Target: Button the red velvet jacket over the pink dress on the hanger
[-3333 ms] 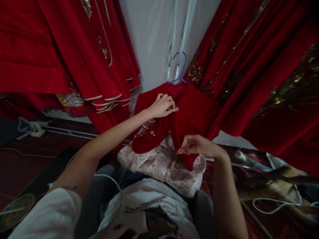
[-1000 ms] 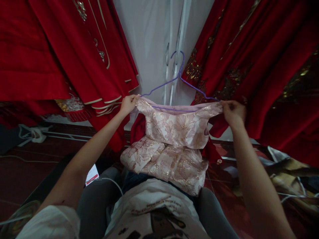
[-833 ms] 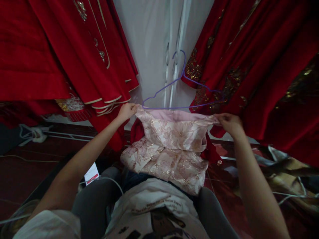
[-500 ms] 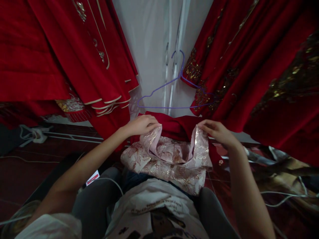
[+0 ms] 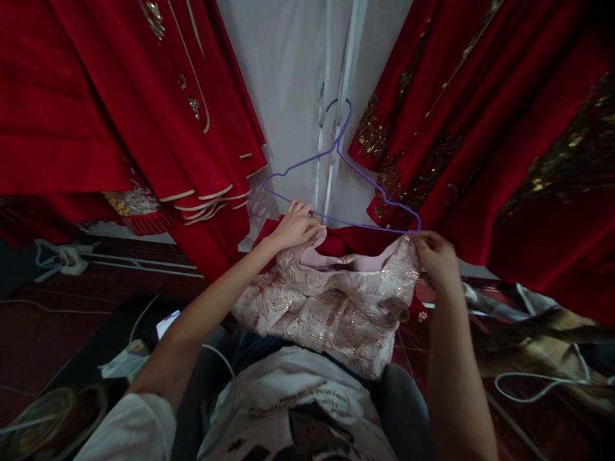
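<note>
A pink-and-gold brocade dress [image 5: 331, 307] lies over my lap, its round neckline facing away from me. My left hand [image 5: 300, 224] is closed on the shoulder at the neckline's left side, with its fingers over the bottom bar of a purple hanger [image 5: 362, 225]. Whether it also grips that bar I cannot tell. My right hand [image 5: 436, 256] pinches the dress's right shoulder, right beside the hanger's right end. The hanger's hook points up against the pale doors. Behind the dress some red fabric [image 5: 336, 243] shows through the neckline.
Red garments with trim [image 5: 192, 128] hang on the left, and red ones with gold sequins [image 5: 480, 160] on the right. Pale cabinet doors [image 5: 283, 83] stand between them. A cable [image 5: 542, 381] and crumpled material lie at right; a white card [image 5: 167, 322] lies at left.
The hanger has tilted, its right end now lower and meeting the right shoulder of the dress. My hands have moved apart; the left one rose toward the hanger's bar. The neckline is spread wider.
</note>
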Demonstrator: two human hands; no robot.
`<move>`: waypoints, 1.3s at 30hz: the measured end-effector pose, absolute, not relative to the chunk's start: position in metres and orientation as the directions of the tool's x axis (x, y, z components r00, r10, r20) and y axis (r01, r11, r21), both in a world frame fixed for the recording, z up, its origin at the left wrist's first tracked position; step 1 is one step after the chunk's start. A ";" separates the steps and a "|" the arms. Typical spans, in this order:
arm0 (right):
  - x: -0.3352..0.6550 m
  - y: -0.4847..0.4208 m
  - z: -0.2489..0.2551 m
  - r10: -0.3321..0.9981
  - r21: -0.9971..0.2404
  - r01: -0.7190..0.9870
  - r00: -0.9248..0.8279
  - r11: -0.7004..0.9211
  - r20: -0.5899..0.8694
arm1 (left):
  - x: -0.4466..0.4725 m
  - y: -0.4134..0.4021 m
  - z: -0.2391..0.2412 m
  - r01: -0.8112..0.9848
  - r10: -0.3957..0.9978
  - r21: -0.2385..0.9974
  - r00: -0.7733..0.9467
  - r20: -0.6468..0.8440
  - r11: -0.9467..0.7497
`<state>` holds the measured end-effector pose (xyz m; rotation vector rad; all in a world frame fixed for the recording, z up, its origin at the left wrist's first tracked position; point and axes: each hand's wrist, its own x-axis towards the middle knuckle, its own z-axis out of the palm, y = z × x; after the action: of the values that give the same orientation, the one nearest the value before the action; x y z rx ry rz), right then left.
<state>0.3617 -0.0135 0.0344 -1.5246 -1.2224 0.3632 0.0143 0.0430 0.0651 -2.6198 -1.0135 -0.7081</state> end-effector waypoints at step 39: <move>0.285 0.041 0.121 0.634 -0.429 0.838 0.135 0.337 0.761 | 0.035 0.041 0.080 0.508 0.655 0.456 0.333 0.679 -0.731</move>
<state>0.2854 0.0406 0.1207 -1.3726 -1.5730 -0.2490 0.0347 0.0408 0.0804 -2.6926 -1.1856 -1.5032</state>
